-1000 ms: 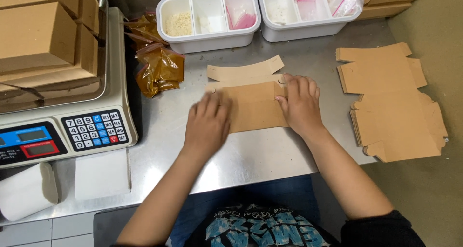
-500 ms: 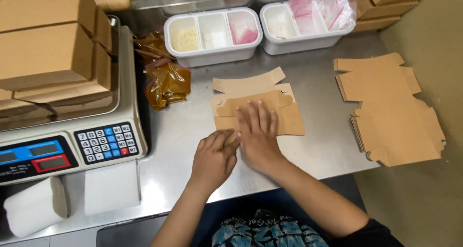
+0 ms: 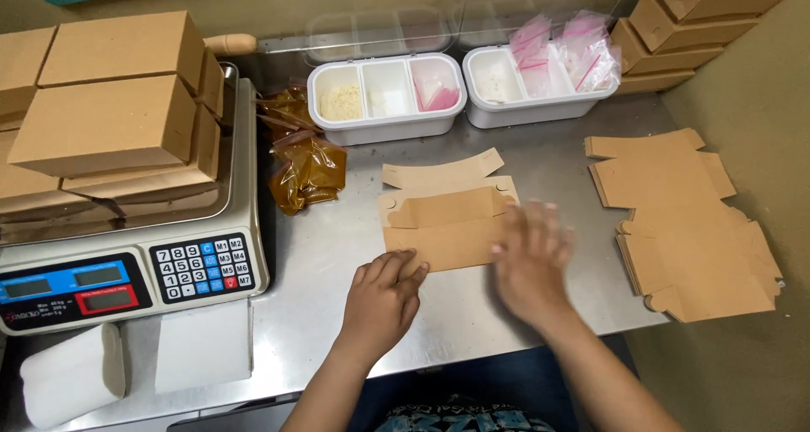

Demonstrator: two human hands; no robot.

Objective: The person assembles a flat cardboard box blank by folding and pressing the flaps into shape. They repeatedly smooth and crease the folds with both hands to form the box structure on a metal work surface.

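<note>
On the steel table (image 3: 337, 255), stacked brown cardboard boxes (image 3: 105, 124) load a digital scale (image 3: 126, 280). The left hand (image 3: 384, 301) presses flat fingertips on the folded brown cardboard box blank (image 3: 447, 229); the blurred right hand (image 3: 531, 259), seemingly open, touches its right edge.

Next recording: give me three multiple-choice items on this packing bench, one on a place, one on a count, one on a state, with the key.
1. Where does the pile of flat brown cardboard box blanks lie?
A. on the scale
B. on the steel table, beyond the right hand
C. in a white tub

2. How many compartments has the left white plastic tub?
A. one
B. five
C. three

3. How is the partly folded brown cardboard blank by the left hand?
A. lying on the table, one panel raised
B. crumpled into a ball
C. closed as a finished box

Key: B, the pile sits at the table's right end; C, two dividers show; A, fingertips touch its near edge.
</note>
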